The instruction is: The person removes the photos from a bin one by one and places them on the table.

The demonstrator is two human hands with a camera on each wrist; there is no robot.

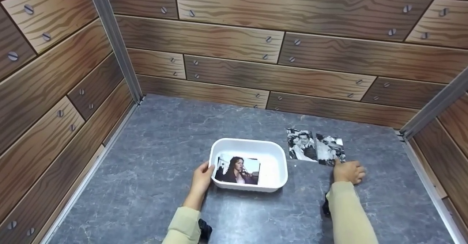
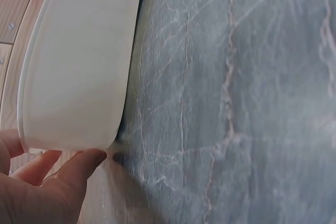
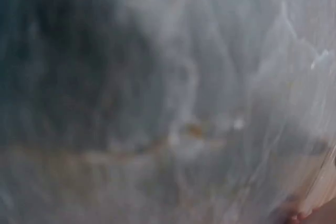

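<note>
My left hand (image 1: 201, 178) grips the left end of a white plastic tub (image 1: 283, 167), thumb at the rim. In the left wrist view the left fingers (image 2: 79, 169) press against the tub's end wall (image 2: 79, 66). A colour photo (image 1: 239, 171) of a person lies inside the tub. Right of the tub, two black-and-white photos lie side by side, a left photo (image 1: 302, 145) and a right photo (image 1: 330, 147). At the right photo's lower right corner, my right hand (image 1: 349, 171) pinches its edge, the other fingers curled. The right wrist view is blurred.
The grey marbled tabletop (image 1: 157, 145) spreads around the tub. Wood-patterned panels (image 1: 226, 65) close off the back and both sides, with metal posts (image 1: 122, 54) at the corners. A dark wrist device (image 1: 204, 230) sits by the left sleeve.
</note>
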